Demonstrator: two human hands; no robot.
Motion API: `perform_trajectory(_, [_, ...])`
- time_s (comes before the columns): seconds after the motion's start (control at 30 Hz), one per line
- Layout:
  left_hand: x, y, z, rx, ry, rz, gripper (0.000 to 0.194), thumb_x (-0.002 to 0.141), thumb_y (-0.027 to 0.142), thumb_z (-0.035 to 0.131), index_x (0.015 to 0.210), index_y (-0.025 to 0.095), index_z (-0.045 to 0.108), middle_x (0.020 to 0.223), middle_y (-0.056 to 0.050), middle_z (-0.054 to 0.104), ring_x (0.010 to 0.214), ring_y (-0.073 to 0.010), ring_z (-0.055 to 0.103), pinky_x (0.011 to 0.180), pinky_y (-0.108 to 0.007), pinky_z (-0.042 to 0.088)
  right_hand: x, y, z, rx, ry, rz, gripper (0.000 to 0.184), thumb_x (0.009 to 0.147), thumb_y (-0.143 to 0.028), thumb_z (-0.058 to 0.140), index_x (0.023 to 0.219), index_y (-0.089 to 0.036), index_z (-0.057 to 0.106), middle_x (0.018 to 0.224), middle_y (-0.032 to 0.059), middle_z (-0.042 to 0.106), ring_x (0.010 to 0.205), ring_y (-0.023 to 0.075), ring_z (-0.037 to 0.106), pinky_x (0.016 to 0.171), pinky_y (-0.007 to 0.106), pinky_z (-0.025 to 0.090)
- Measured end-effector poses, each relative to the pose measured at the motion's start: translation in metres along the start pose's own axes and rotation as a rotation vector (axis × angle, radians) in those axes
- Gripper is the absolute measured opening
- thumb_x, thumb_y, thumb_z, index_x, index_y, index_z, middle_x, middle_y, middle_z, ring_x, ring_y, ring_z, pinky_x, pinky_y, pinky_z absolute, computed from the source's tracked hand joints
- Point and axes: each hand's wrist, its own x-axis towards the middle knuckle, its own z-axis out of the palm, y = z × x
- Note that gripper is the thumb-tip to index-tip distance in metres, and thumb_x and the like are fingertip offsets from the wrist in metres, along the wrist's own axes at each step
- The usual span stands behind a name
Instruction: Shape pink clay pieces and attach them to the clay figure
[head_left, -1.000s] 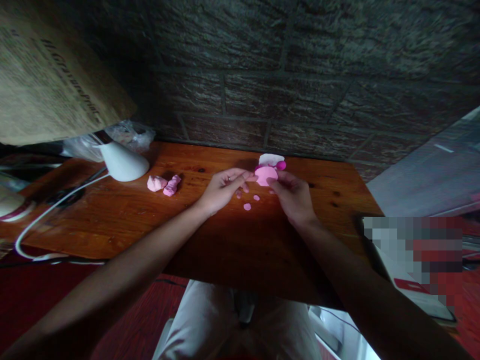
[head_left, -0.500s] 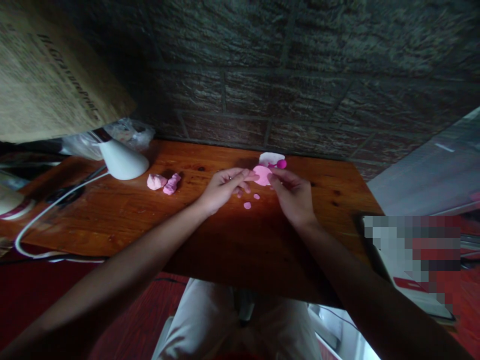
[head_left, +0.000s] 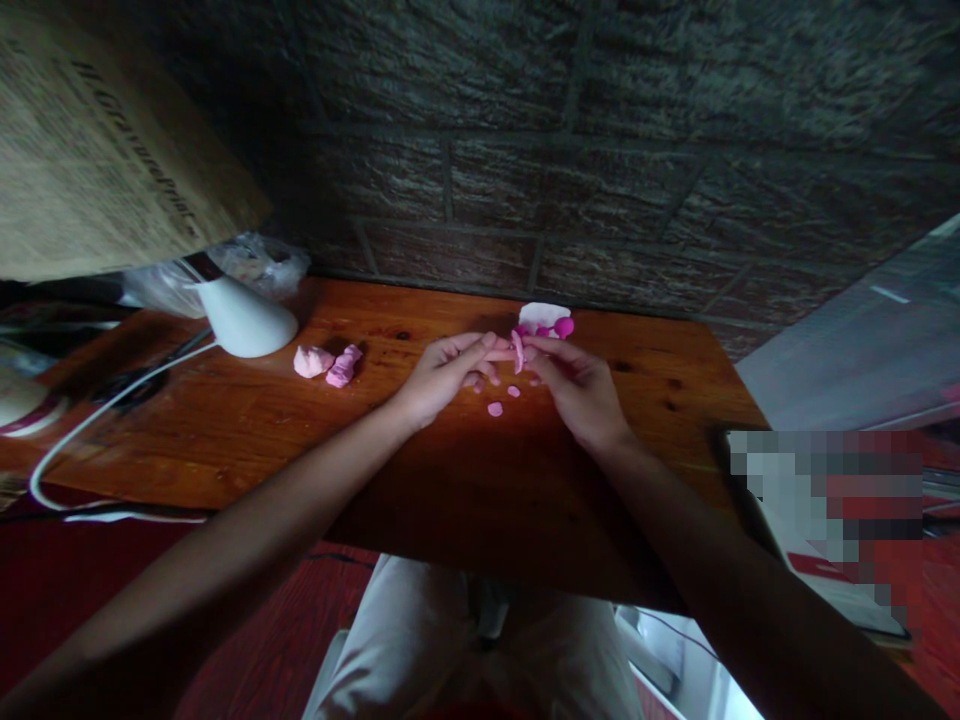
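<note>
A thin pink disc of what looks like modelling clay (head_left: 519,352) is held up edge-on over the table between my two hands. My left hand (head_left: 442,375) pinches its left side with thumb and fingertips, the other fingers curled beneath. From the right, my right hand (head_left: 585,385) grips the opposite side between thumb and forefinger. Below the hands, two small flat pink pieces (head_left: 495,409) lie on the wood. Just behind them is a white sheet-like piece (head_left: 544,316) with darker magenta bits (head_left: 563,327) at its front edge, partly hidden by my right hand.
Two rough pink lumps (head_left: 343,367) sit left of my hands on the wooden table (head_left: 420,480). Farther left stand a white lamp base (head_left: 251,320) with its cable and a printed paper shade (head_left: 112,150). A brick-patterned wall (head_left: 480,180) rises behind.
The disc has turned from facing me to nearly edge-on between my fingers. My right fingers have shifted slightly left around it, while my left hand stays almost in place.
</note>
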Motion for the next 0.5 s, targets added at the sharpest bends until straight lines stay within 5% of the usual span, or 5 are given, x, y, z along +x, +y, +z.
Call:
perform_trajectory(0.3, [-0.0003, 0.002, 0.0001, -0.037, -0.025, -0.019, 0.043, 0.084, 0.052, 0.075, 0.102, 0.013, 0.078, 0.109, -0.015, 0.079, 0.062, -0.0084, 0.062, 0.052, -0.02, 0.039, -0.0019, -0.0065, 0.0018, 0.052, -0.034, 0.054, 0.028, 0.082, -0.042, 0.076, 0.106, -0.029, 0.081, 0.114, 0.0007, 0.08, 0.107, 0.0226, 0.072, 0.093, 0.038, 0.059])
perform_trajectory(0.5, [-0.0017, 0.0015, 0.0007, -0.038, -0.056, -0.009, 0.044, 0.084, 0.053, 0.075, 0.104, 0.013, 0.077, 0.109, -0.014, 0.079, 0.058, -0.0065, 0.06, 0.051, -0.019, 0.038, -0.0032, -0.0062, 0.0053, 0.109, -0.009, 0.077, 0.025, 0.08, -0.039, 0.079, 0.103, -0.03, 0.082, 0.112, 0.0004, 0.08, 0.096, 0.0214, 0.074, 0.08, 0.036, 0.061])
